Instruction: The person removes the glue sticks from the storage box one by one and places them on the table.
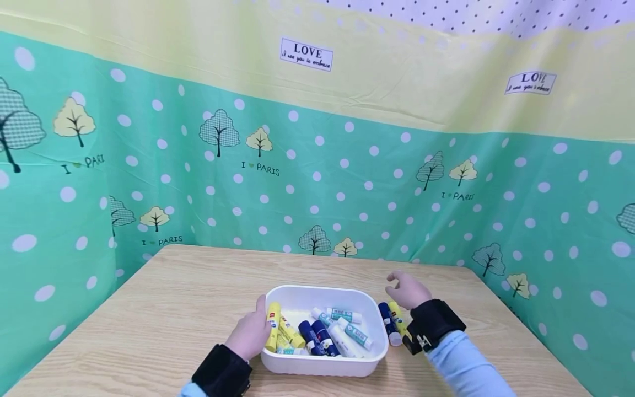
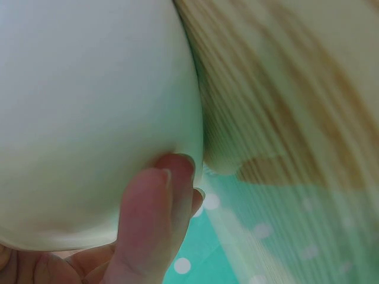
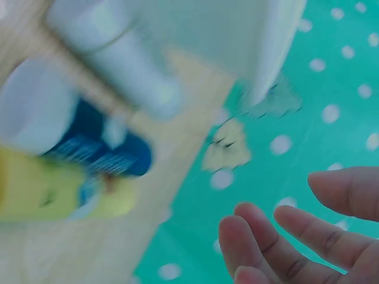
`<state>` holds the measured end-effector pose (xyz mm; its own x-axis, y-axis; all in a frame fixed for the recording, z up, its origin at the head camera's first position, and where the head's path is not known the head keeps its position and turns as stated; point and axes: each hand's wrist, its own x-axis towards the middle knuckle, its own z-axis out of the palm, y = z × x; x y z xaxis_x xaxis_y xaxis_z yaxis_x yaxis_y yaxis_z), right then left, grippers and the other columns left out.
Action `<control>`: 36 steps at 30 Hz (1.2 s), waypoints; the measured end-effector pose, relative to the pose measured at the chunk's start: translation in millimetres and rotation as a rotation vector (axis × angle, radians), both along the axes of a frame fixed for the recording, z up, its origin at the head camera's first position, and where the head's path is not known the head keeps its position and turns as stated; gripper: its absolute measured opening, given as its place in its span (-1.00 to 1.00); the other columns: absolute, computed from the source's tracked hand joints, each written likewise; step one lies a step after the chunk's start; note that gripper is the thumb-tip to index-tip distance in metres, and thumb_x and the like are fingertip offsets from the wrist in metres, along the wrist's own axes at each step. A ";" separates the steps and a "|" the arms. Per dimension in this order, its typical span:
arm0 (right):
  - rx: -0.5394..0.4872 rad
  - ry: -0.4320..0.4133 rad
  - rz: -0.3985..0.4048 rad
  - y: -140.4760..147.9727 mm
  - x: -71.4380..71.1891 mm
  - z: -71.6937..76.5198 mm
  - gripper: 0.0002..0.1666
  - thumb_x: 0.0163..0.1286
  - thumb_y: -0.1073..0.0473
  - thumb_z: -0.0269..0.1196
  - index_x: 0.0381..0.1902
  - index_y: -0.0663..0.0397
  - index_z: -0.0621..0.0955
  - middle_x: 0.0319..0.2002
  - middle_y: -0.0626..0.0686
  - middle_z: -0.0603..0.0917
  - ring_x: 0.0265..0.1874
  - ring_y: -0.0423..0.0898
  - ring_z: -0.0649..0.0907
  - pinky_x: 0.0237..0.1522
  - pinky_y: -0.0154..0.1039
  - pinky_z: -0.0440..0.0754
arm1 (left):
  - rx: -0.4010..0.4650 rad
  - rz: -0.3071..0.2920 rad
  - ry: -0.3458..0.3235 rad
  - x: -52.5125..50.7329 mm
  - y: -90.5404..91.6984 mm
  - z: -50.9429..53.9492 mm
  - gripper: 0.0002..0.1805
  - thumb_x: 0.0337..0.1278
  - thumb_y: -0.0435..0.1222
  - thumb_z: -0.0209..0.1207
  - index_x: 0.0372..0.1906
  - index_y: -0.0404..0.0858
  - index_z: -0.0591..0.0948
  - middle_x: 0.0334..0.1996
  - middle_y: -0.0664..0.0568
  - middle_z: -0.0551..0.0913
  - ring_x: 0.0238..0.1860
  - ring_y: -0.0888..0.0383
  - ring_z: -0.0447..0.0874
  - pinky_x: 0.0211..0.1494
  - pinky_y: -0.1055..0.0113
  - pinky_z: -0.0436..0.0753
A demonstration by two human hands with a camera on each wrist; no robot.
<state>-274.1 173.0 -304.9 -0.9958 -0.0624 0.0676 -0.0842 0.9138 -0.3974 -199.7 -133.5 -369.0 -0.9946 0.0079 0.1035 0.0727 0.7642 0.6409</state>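
Observation:
A white plastic bin (image 1: 322, 365) holds yellow glue sticks (image 1: 273, 326), navy-blue glue sticks (image 1: 324, 337) and several white-and-teal glue sticks (image 1: 355, 333). My left hand (image 1: 252, 331) grips the bin's left wall; in the left wrist view its fingers (image 2: 148, 213) press against the white side. Just right of the bin, a navy glue stick (image 1: 389, 324) and a yellow glue stick (image 1: 397, 313) lie side by side on the table. Above and behind them is my right hand (image 1: 409, 290), fingers loosely bent around nothing. A pale tube (image 3: 127, 65) is blurred beside the bin in the right wrist view.
The light wood table (image 1: 198, 292) spreads around the bin. Behind it and at both sides hangs a green and yellow curtain (image 1: 317, 182) printed with dots and trees. My right wrist's black band (image 1: 436, 322) partly covers the area beside the loose glue sticks.

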 end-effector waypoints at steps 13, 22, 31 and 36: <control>-0.015 0.130 0.165 -54.5 20.7 12.0 -0.60 0.07 0.06 0.17 -0.11 0.07 0.51 -0.61 -0.05 0.48 -0.67 -0.17 0.41 -0.62 -0.34 0.31 | 0.010 0.003 0.009 1.0 0.7 0.3 -0.38 0.04 -0.42 -0.16 0.22 -0.52 -0.06 -0.34 -0.34 0.54 -0.62 0.14 0.44 -0.58 0.36 0.37; -0.046 0.143 0.242 -78.3 17.0 9.5 -0.65 0.08 0.07 0.17 -0.15 0.06 0.52 -0.60 -0.04 0.47 -0.68 -0.18 0.39 -0.62 -0.34 0.30 | 0.010 0.003 0.017 1.1 0.7 0.7 -0.38 0.03 -0.43 -0.16 0.21 -0.52 -0.05 -0.35 -0.35 0.54 -0.63 0.14 0.44 -0.60 0.37 0.37; -0.063 0.027 0.348 -86.6 11.2 -6.0 -0.62 0.08 0.10 0.17 -0.15 0.19 0.50 -0.60 0.01 0.47 -0.69 -0.18 0.39 -0.63 -0.33 0.33 | 0.017 -0.011 0.021 1.4 0.6 0.1 -0.38 0.05 -0.43 -0.15 0.22 -0.53 -0.07 -0.32 -0.36 0.53 -0.63 0.15 0.44 -0.59 0.37 0.38; -0.057 -0.129 0.331 -87.1 13.6 -10.7 -0.61 0.07 0.08 0.18 -0.17 0.19 0.50 -0.57 0.04 0.48 -0.72 -0.14 0.44 -0.67 -0.28 0.46 | 0.019 -0.003 0.010 1.5 0.7 0.1 -0.38 0.05 -0.43 -0.17 0.22 -0.52 -0.08 -0.36 -0.34 0.53 -0.66 0.15 0.42 -0.62 0.38 0.36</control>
<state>-260.5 85.9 -315.6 -0.9227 -0.3830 -0.0446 -0.3182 0.8215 -0.4732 -198.2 -132.8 -368.9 -0.9935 0.0093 0.1138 0.0820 0.7516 0.6545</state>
